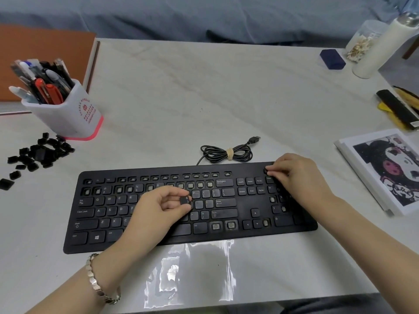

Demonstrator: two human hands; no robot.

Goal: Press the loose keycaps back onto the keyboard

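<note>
Left hand (158, 209) pinches one black keycap (186, 200) between thumb and forefinger, above the middle of the keyboard (158, 173). Right hand (299, 175) rests with curled fingers on the keypad's top corner; whether it grips anything cannot be told. Further loose keycaps (38, 155) lie on the surface (181, 98), well to the left. Advised technique: match the legend to its vacant number-row socket, turn it upright, centre the cap and press straight down while steadying the board.

Left hand (156, 211): silvery link bracelet (99, 284) at wrist
</note>
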